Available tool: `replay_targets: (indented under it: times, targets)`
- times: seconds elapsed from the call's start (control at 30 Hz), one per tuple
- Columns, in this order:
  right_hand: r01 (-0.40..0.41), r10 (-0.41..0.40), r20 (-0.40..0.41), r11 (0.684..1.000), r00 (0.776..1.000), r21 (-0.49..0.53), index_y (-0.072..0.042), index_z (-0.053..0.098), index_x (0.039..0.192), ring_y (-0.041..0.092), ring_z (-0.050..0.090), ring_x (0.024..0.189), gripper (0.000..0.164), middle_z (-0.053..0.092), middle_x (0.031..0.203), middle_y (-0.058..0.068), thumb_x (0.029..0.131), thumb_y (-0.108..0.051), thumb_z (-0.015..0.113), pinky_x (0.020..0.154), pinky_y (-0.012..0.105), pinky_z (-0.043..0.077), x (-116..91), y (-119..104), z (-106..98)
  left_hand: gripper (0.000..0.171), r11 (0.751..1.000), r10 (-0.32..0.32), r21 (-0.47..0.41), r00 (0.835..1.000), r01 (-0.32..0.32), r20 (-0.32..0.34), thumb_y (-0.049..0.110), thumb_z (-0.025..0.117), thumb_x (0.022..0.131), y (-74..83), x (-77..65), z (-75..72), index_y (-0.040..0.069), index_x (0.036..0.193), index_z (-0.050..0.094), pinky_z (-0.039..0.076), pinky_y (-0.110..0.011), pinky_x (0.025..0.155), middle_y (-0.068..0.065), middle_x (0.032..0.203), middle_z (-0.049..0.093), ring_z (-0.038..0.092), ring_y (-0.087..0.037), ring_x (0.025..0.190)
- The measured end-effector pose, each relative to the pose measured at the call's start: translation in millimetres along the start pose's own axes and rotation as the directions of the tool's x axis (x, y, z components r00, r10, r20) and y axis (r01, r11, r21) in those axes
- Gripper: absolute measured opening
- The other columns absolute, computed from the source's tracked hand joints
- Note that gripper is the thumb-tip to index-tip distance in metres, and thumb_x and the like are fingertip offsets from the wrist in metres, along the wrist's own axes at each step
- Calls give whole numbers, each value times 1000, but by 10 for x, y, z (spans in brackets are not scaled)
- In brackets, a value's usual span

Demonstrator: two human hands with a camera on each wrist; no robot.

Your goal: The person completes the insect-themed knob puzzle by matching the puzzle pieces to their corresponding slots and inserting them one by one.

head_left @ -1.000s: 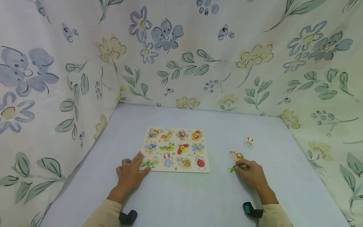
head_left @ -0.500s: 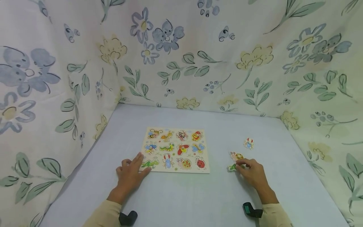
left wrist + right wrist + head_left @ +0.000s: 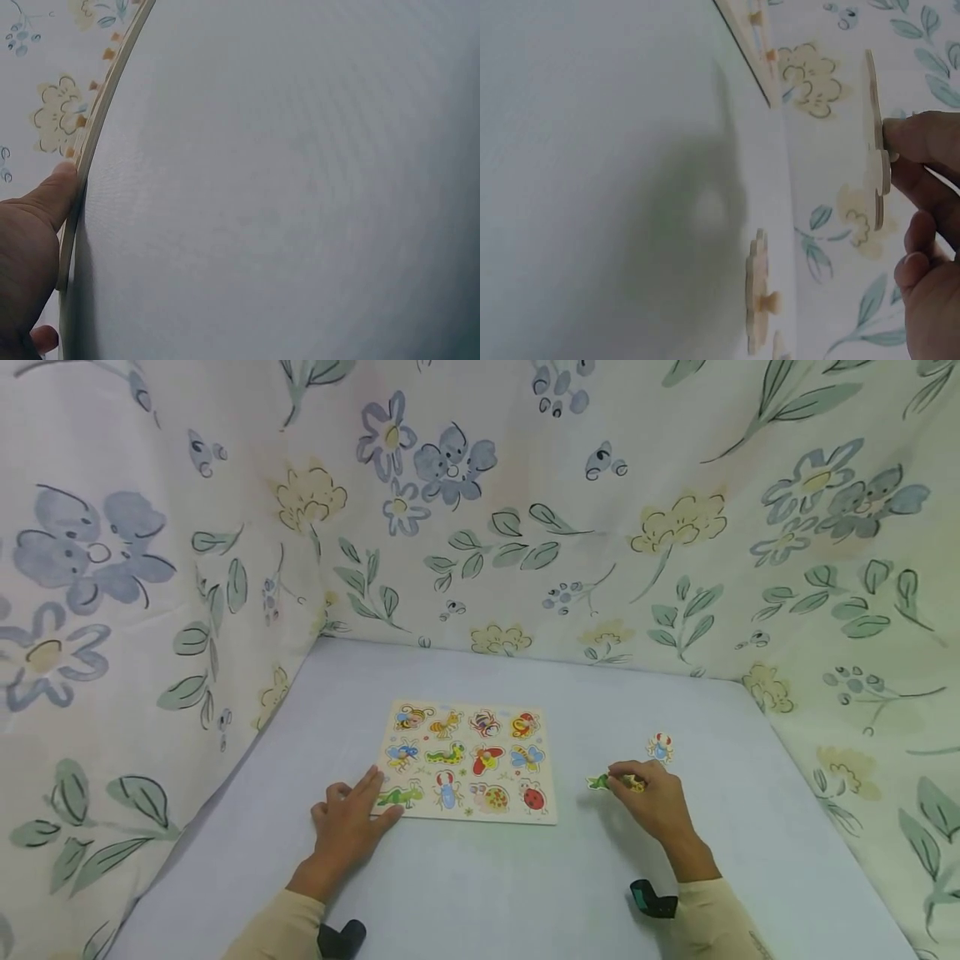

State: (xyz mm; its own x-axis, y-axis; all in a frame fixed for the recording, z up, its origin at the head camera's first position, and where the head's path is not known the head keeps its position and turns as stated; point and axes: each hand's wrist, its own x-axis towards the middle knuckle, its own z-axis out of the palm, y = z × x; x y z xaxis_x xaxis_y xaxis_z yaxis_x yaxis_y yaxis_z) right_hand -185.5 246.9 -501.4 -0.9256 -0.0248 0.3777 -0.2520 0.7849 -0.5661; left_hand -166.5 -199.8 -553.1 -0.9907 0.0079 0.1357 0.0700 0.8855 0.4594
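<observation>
A wooden insect peg puzzle board (image 3: 480,821) lies flat left of centre. My left hand (image 3: 348,827) rests at its near left corner, index and middle fingers extended along the left side and thumb (image 3: 60,184) against the near edge. To the right of the board, my right hand (image 3: 660,802) pinches a green grasshopper puzzle piece (image 3: 598,782) between thumb and fingers. In the right wrist view this piece (image 3: 875,142) stands edge-on, raised above the table. Partly behind the right hand lies a snail puzzle piece (image 3: 637,783), seen with its peg in the right wrist view.
A blue beetle puzzle piece (image 3: 661,747) with red pincers lies beyond the right hand. The white table (image 3: 480,893) is bounded at the back and sides by flower-printed cloth (image 3: 495,585). Dark wrist devices (image 3: 652,899) stick out at both cuffs.
My right hand has lifted the grasshopper piece and moved it up and slightly left, now overlapping the snail piece in view. The left hand stays at the board. The head view has shifted slightly.
</observation>
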Motion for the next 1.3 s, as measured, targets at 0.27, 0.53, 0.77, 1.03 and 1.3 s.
replay_targets:
  times: [0.27,0.53,0.77,1.03,1.3]
  targets:
    - [22,-23,24,999,999,38,-11,76,96,20,53,83,13,66,88,-1,82,-12,77,65,37,43,184,-301,213,76,1000,-12,12,1000,12,6,47,69,86,-37,-43,-28,4,144,45,22,-59,84,-11,151,36,35,-40,116]
    - [72,-75,38,994,996,80,-12,76,97,26,55,84,14,68,87,-3,83,-11,76,69,39,42,297,-562,408,75,1000,-30,-6,999,30,16,48,67,87,-66,-66,-14,6,145,44,22,-57,86,-8,152,36,35,-38,118]
    - [126,-132,37,985,991,119,-12,76,96,26,55,85,13,66,86,-5,83,-13,76,69,39,42,396,-746,570,75,999,-36,2,999,36,8,48,68,86,-59,-67,-8,7,144,45,22,-56,85,-7,151,37,35,-37,117]
    - [225,-236,31,952,971,206,-10,76,93,24,52,79,10,67,85,-5,83,-10,76,64,37,41,484,-1067,786,76,999,-34,-10,999,34,-10,48,69,85,-29,-40,-20,7,144,45,22,-55,85,-7,151,38,35,-36,116]
    - [338,-358,35,905,933,257,-9,75,91,20,51,76,10,70,85,-6,82,-5,76,65,36,41,533,-1355,1016,76,999,-38,-6,999,38,-11,49,69,84,-7,-19,-19,8,144,46,23,-54,84,-5,151,38,36,-35,116]
